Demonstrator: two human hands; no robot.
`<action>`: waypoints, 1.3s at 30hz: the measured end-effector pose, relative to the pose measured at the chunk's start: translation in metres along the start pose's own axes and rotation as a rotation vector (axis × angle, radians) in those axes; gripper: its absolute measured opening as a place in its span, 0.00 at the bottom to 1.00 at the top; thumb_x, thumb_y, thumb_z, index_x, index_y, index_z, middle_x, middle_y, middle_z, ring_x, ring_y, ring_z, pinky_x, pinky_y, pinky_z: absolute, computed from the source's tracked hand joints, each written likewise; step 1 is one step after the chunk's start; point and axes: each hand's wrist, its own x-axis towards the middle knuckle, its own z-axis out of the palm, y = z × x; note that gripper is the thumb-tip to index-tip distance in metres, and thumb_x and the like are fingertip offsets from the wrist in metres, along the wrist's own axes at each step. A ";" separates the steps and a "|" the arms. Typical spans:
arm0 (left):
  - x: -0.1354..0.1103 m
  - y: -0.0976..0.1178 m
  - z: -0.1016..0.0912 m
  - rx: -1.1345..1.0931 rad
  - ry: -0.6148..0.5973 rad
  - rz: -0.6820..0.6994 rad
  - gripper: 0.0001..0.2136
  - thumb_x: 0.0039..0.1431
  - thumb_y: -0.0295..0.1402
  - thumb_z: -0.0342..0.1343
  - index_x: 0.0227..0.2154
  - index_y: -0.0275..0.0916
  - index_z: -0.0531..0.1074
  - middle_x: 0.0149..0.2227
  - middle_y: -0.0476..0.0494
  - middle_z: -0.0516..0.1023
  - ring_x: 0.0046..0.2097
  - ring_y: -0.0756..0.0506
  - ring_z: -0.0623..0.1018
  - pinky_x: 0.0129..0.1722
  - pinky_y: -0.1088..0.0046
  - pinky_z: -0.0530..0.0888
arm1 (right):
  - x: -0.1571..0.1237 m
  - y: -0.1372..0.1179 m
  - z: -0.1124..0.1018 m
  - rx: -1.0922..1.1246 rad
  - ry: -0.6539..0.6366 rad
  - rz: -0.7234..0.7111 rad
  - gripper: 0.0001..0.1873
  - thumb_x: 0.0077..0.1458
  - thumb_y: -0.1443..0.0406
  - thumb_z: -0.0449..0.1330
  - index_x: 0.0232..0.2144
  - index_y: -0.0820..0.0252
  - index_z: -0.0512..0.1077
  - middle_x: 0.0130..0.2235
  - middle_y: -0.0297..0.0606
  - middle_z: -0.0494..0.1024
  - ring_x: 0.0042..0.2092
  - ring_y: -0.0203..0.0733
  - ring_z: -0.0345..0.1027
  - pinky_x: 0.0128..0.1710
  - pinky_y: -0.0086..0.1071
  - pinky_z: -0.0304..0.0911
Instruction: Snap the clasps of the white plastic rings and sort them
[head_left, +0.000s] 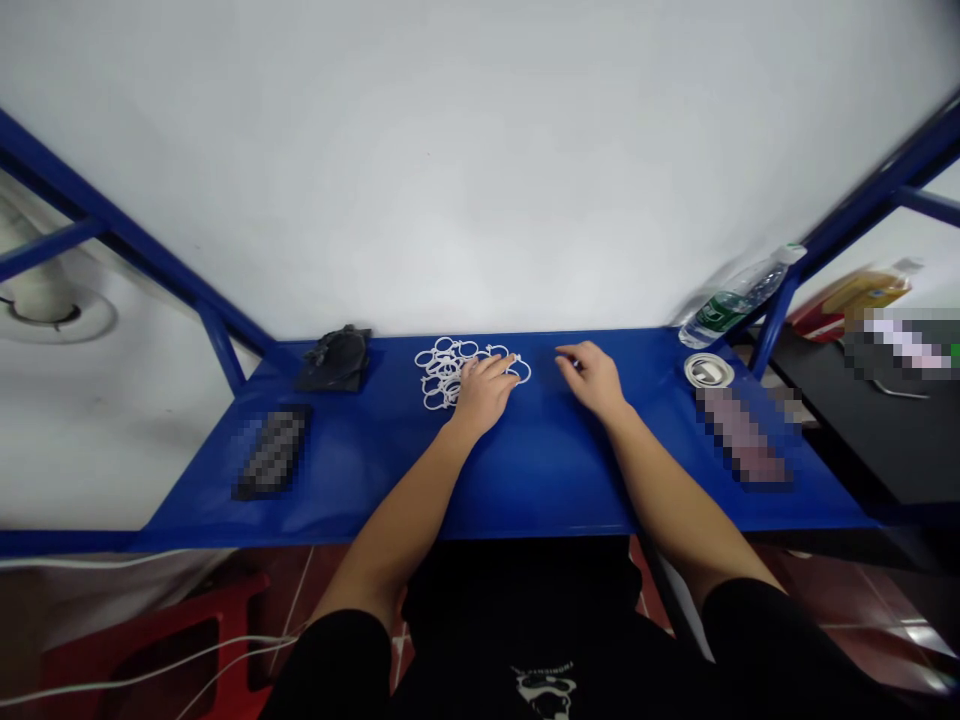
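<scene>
A cluster of white looped rings (442, 370), which look like cable ties closed into circles and joined, lies on the blue tabletop (540, 480). My left hand (484, 392) rests over the right part of the cluster, palm down with its fingers spread, hiding some of the loops. One larger ring shows just right of its fingertips. Apart from the cluster, to its right, my right hand (591, 375) is held above the table with its fingers loosely bent. A gap shows between its thumb and forefinger, and nothing is seen in it.
A black crumpled item (339, 360) and a blurred-out dark object (274, 452) are on the left. At the right are a leaning water bottle (739, 298), a white tape-like roll (709, 371) and a blurred-out pinkish object (742, 437). Blue frame bars (217, 340) flank the table; a wall stands behind.
</scene>
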 end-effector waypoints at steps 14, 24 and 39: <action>-0.004 0.018 -0.003 -0.251 0.072 0.111 0.12 0.67 0.32 0.58 0.51 0.45 0.79 0.59 0.41 0.79 0.56 0.41 0.82 0.56 0.55 0.78 | -0.010 -0.026 0.018 0.345 -0.078 -0.193 0.16 0.71 0.59 0.56 0.55 0.52 0.77 0.45 0.42 0.83 0.45 0.45 0.77 0.47 0.41 0.73; -0.002 0.016 0.009 -0.645 0.091 -0.303 0.07 0.63 0.33 0.63 0.41 0.43 0.84 0.41 0.45 0.87 0.41 0.43 0.86 0.47 0.62 0.83 | -0.015 -0.029 0.024 0.222 -0.067 -0.201 0.16 0.69 0.60 0.58 0.55 0.55 0.77 0.46 0.43 0.84 0.45 0.46 0.79 0.48 0.41 0.74; -0.005 0.019 0.015 -0.691 0.173 -0.360 0.05 0.57 0.29 0.67 0.35 0.40 0.77 0.35 0.47 0.85 0.38 0.46 0.85 0.42 0.70 0.80 | -0.015 -0.039 0.022 0.280 -0.136 -0.268 0.13 0.71 0.61 0.56 0.50 0.54 0.78 0.45 0.43 0.82 0.46 0.46 0.77 0.47 0.40 0.73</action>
